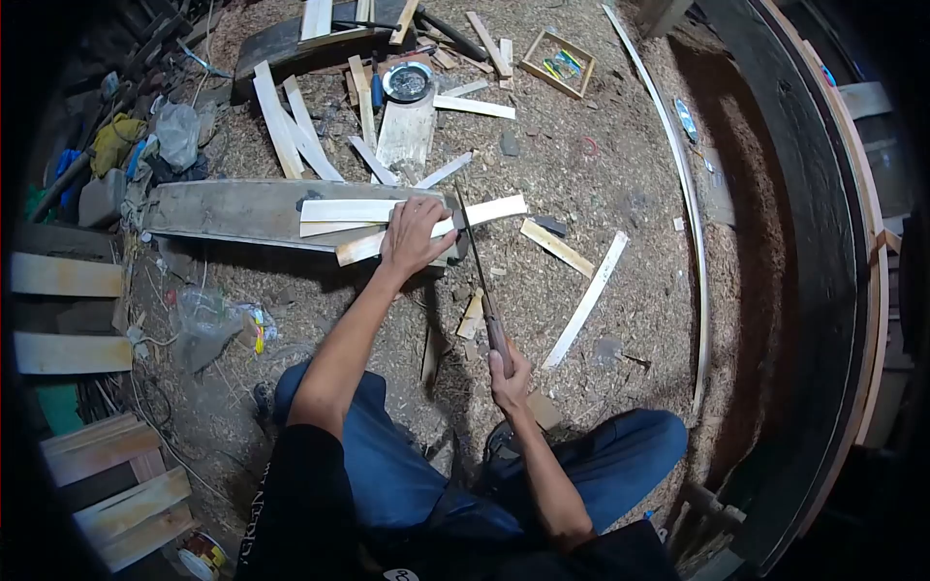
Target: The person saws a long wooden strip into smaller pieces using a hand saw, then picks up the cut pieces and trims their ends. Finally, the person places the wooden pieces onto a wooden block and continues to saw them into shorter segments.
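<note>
Pressing my left hand (415,235) flat on the strip (431,230), right hand (508,380) gripping the saw (477,266); cut barely begun, strip still whole.

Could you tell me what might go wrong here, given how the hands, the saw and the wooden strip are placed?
1. The left hand presses the wooden strip right beside the saw; a slip could catch the fingers.
2. The strip juts past the edge of the plank, so the free end may flex or split.
3. The right hand grips the handle low, near the knees, amid loose offcuts on sawdust.
</note>
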The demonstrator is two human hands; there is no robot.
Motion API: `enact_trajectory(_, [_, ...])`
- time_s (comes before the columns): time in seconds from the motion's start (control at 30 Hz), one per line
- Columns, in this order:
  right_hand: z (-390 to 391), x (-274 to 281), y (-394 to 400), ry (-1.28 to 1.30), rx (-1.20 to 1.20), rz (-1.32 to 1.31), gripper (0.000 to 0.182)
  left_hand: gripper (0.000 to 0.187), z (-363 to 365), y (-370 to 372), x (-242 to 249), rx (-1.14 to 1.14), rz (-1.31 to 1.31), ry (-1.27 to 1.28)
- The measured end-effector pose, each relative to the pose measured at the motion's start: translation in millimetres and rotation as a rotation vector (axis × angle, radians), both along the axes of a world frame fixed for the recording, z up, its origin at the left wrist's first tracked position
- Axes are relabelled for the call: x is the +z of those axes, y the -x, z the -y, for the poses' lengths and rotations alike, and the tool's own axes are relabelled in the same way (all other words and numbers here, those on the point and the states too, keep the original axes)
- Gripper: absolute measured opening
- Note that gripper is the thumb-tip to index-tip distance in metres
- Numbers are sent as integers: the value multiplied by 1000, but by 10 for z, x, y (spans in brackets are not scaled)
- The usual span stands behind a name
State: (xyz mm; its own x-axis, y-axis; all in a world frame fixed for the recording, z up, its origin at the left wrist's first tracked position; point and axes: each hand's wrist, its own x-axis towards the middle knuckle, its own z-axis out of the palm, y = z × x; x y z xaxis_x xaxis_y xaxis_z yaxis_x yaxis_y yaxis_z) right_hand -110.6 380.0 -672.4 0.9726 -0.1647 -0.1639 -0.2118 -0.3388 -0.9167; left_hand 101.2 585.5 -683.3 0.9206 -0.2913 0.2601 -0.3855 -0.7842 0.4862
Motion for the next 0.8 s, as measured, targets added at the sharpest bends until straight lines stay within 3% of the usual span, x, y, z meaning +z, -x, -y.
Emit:
enact_trajectory(0.2, [172,37,293,-114,6,-23,34,32,-21,13,26,25,32,37])
enact_trajectory(0.37, [258,-114,58,13,55,-138,35,30,7,-35,-1,92,68,4])
enact_trajectory(0.6, [259,225,-6,-62,-15,-35,45,30,6,-51,30,106,68,-4])
enact_trajectory(0.8, [163,107,-215,-158,-77,9,42,28,3,3,2,101,128,-11])
